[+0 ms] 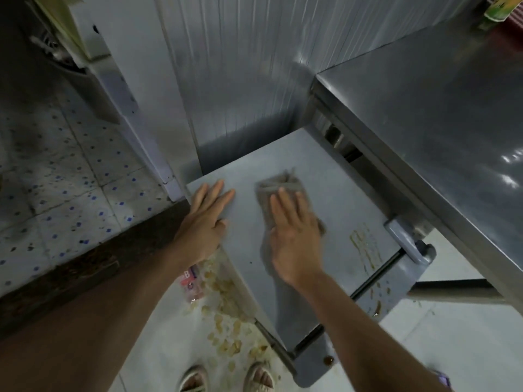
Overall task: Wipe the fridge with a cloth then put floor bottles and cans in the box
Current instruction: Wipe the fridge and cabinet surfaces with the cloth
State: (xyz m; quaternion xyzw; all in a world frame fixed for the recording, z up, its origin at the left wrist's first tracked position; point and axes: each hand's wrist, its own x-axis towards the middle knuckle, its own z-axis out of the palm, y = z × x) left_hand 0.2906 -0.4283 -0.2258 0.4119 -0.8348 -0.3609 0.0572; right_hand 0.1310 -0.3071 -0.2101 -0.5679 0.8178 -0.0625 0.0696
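Observation:
I look down on the grey top of a small fridge (339, 199). My right hand (294, 239) lies flat on a grey cloth (276, 188) in the middle of that top, fingers spread and pressing it down. My left hand (206, 219) rests flat on the fridge's left edge with nothing in it. A brownish sticky stain (365, 247) marks the top to the right of the cloth, and drips (377, 306) run down the fridge front. No bottles, cans or box are in view.
A steel counter (441, 114) stands higher at the right, touching the fridge. Scattered chips (226, 315) and a pink wrapper (191, 281) lie on the white floor left of the fridge. My sandalled feet (226, 377) show below. A corrugated wall (240, 66) stands behind.

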